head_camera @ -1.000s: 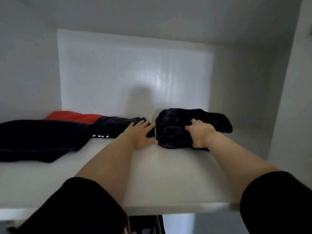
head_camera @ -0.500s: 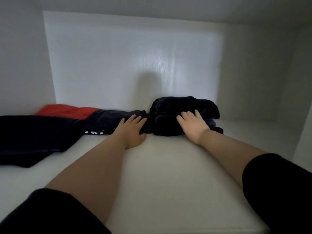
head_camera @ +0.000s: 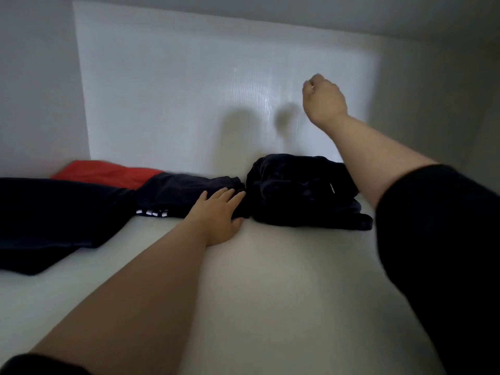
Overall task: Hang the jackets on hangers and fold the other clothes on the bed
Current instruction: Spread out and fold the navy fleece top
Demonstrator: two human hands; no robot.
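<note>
Rested left hand (head_camera: 216,215) flat, fingers together, on navy white-printed cloth (head_camera: 184,189) just left of folded black fleece bundle (head_camera: 297,190) on white shelf (head_camera: 270,266); held right hand (head_camera: 323,100) above, fingers curled, empty. Could have unfolded bundle by careless grab.

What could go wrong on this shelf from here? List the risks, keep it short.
1. The left hand lies flat with fingertips on the dark garment with white lettering; drawing back could drag and rumple it.
2. The dark bundle looks loosely folded, a flap trailing on the shelf; with the right hand raised above it, it may slump open.
</note>
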